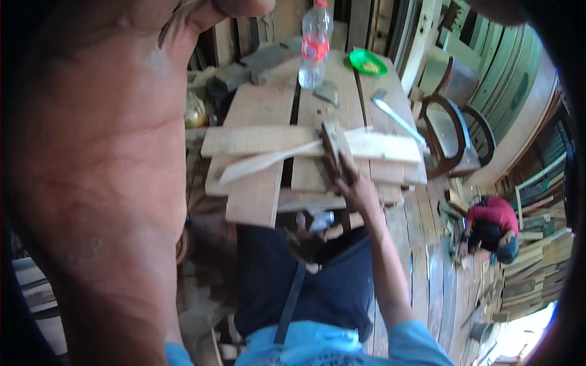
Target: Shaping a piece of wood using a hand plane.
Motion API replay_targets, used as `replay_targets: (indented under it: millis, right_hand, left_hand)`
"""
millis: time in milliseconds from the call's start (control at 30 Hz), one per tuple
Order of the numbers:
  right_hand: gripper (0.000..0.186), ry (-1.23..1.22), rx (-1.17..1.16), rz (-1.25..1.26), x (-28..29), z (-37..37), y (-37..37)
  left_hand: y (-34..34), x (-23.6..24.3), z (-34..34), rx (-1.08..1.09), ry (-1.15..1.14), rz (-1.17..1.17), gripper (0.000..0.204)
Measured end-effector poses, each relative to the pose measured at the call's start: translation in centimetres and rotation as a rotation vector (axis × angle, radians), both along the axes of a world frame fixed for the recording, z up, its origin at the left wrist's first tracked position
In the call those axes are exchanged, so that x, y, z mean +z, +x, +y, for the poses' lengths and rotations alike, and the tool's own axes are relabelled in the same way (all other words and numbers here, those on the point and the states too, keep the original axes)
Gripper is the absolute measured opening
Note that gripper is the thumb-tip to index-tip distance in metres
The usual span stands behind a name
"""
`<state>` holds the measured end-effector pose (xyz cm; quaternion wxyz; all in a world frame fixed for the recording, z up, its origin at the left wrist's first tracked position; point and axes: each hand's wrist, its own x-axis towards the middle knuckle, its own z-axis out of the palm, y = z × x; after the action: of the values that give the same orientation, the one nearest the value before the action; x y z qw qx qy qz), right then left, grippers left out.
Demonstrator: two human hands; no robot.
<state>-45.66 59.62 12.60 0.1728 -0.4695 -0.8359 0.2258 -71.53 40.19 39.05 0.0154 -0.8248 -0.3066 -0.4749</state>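
My right hand (pixel 357 188) reaches forward over the workbench and grips the near end of a dark wooden hand plane (pixel 331 149). The plane lies on a pale board (pixel 256 140) set crosswise on the bench planks (pixel 259 195). A thin light strip of wood (pixel 265 161) slants from the plane toward the left. My left forearm fills the left side of the view, very close to the camera. My left hand (pixel 210 12) is raised at the top edge, only partly in view, and nothing shows in it.
At the far end of the bench stand a plastic bottle with a red label (pixel 314 46) and a green dish (pixel 367 62). A metal tool (pixel 397 119) lies along the right side. Beyond it is a wooden chair (pixel 455 131). A person in red (pixel 491 222) crouches on the plank floor.
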Motion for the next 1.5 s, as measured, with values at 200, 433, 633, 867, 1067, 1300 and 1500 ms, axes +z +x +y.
replay_targets:
  millis: [200, 433, 633, 867, 1067, 1300, 1500]
  right_hand:
    - [0.072, 0.036, 0.016, -0.004, -0.7, 0.5, -1.5]
    - [0.073, 0.050, -0.008, -0.021, -1.5, 0.4, 0.3]
    - [0.073, -0.007, -0.003, -0.100, -0.1, 0.3, 0.9]
    - [0.066, -0.030, -0.241, -0.085, 1.3, 3.1, 3.9]
    - [0.066, -0.110, -0.056, -0.109, 2.7, 1.1, 2.0]
    - [0.063, -0.025, 0.129, -0.213, 1.3, -0.1, 1.2]
    - [0.061, -0.034, -0.230, 0.072, 1.0, 3.2, 2.4]
  left_hand:
    - [-0.4, -0.2, 0.6, -0.044, 0.026, -0.028, 0.131]
    - [-0.3, -14.7, 4.9, 0.392, -0.367, -0.387, 0.049]
    - [-3.4, -29.2, 7.9, 1.024, -0.525, 0.085, 0.048]
    - [-3.1, -30.8, 8.9, 1.022, -0.316, 0.160, 0.026]
    - [-3.1, -31.4, 9.0, 1.135, -0.255, 0.200, 0.029]
    - [-2.7, -31.9, 9.1, 1.179, -0.263, 0.251, 0.035]
    - [-1.3, -30.4, 9.2, 1.183, -0.302, 0.304, 0.024]
